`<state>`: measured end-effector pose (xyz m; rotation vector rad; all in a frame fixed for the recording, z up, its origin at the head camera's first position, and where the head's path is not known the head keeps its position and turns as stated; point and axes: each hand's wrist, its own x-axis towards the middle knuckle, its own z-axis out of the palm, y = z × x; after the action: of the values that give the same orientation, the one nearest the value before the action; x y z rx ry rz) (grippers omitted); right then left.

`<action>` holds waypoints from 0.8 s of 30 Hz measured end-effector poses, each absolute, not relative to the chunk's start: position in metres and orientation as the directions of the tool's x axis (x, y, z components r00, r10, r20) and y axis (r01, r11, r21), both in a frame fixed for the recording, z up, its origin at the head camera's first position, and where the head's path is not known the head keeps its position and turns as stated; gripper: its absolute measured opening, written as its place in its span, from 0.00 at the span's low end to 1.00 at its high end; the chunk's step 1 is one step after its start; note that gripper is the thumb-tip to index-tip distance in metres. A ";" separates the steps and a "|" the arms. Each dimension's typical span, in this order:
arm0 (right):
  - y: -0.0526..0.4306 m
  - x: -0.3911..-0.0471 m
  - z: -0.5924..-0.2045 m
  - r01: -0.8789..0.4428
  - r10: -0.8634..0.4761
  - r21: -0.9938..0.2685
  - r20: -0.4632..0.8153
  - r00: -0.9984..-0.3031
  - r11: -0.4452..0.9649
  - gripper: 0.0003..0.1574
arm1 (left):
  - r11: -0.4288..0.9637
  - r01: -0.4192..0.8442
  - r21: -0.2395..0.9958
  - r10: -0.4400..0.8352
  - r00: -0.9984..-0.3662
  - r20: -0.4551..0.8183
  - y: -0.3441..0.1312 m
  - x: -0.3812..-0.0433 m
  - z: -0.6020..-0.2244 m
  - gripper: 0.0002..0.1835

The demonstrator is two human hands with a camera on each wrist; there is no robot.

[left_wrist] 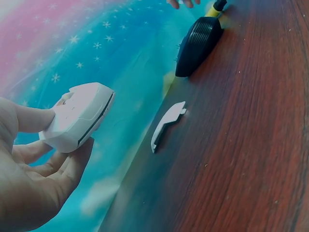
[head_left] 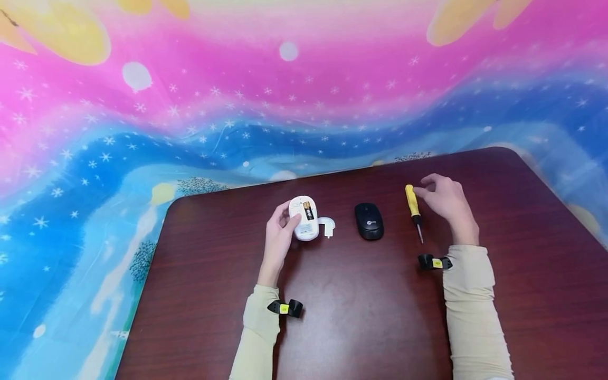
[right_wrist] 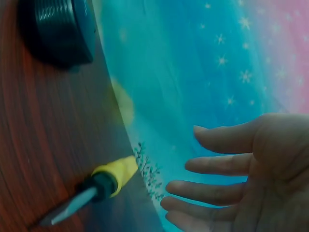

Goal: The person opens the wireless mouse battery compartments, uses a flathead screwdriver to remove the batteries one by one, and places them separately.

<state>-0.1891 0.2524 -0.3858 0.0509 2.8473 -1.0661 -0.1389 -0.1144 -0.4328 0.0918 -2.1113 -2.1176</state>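
Note:
In the head view my left hand (head_left: 279,232) grips a white computer mouse (head_left: 306,229) by its side, underside turned up. A battery (head_left: 308,210) shows in its uncovered compartment. The left wrist view has the thumb on one face of the mouse (left_wrist: 79,116) and fingers under it. Just right of it a white battery cover (head_left: 327,226) lies on the table. My right hand (head_left: 448,203) hovers beside a yellow-handled screwdriver (head_left: 412,203), fingers spread and holding nothing in the right wrist view. The screwdriver lies with its metal tip toward the near edge.
Between the two hands a black computer mouse (head_left: 369,221) sits on the dark wooden table (head_left: 361,316). Behind the table hangs a pink and blue patterned cloth (head_left: 285,105). Each sleeve carries a black wrist camera, one of them at the left wrist (head_left: 286,308).

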 end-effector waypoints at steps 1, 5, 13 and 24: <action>0.255 -0.189 -0.387 0.074 -0.006 -0.647 -0.121 -0.993 0.759 0.33 | 0.001 0.063 0.998 -0.149 -0.987 0.062 -0.114 -0.139 -0.433 0.20; 0.262 -0.190 -0.390 0.105 -0.013 -0.619 -0.184 -0.983 0.778 0.33 | -0.006 0.060 0.998 -0.154 -0.986 0.058 -0.115 -0.139 -0.433 0.20; 0.271 -0.193 -0.398 0.112 -0.027 -0.601 -0.217 -0.976 0.792 0.32 | -0.001 0.062 0.998 -0.154 -0.986 0.061 -0.115 -0.139 -0.433 0.20; 0.273 -0.196 -0.402 0.110 -0.065 -0.593 -0.265 -0.962 0.797 0.32 | -0.003 0.040 0.999 -0.156 -0.987 0.039 -0.115 -0.142 -0.433 0.22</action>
<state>-0.1964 0.2731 -0.4017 0.0349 2.7145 -0.9205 -0.1422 -0.1150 -0.4329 0.1238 -2.1153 -2.1282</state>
